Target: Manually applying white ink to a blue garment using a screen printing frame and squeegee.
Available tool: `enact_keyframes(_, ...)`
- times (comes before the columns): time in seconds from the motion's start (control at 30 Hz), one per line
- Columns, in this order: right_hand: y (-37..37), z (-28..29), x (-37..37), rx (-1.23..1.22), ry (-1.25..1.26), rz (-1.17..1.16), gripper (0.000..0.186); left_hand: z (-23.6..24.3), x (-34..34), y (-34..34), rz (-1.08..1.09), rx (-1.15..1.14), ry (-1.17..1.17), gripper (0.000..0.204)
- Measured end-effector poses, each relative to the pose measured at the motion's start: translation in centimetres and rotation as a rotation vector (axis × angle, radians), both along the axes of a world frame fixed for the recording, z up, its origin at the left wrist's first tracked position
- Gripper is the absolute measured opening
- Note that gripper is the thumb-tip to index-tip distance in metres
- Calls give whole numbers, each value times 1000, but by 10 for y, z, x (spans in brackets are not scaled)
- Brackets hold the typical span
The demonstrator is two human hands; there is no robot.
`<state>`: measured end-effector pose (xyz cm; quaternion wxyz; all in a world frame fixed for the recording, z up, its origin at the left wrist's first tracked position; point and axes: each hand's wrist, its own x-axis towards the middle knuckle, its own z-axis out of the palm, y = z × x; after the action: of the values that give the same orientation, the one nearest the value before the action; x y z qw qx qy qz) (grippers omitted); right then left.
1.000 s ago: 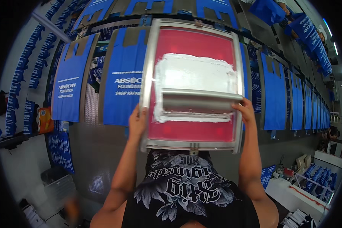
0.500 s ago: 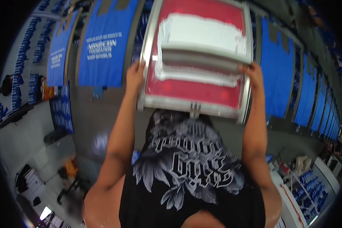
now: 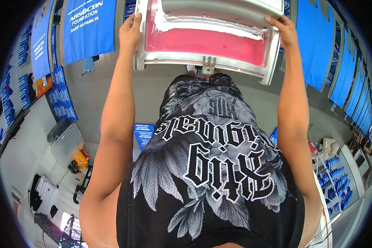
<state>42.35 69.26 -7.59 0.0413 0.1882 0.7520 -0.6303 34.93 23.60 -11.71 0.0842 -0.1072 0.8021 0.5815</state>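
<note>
Between flat blue fabric bags, left hand and right hand clamp a rectangular metal-framed red screen, which, if tilted, could spill white paste

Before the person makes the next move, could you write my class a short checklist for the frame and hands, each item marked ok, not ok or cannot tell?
1. Left hand gripping the frame: ok, on its left rail.
2. Right hand gripping the frame: ok, at its right rail, thumb at the end of the squeegee.
3. Squeegee lying inside the frame: ok, across the screen, with white paste along its near edge.
4. Whole frame in view: not ok, the far end is cut off.
5. Underside of the screen clean: cannot tell, it is hidden.
6. Nearest blue bag on the left apart from the frame: ok, a gap shows.
</note>
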Motion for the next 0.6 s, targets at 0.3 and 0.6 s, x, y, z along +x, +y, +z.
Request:
enact_keyframes(0.3,-15,37,3,361,-91,206,36,9,-5,-2,-198,-679,266,56)
enact_keyframes(0.6,-72,81,23,975,-51,602,28,118,-15,85,-1098,-899,253,27)
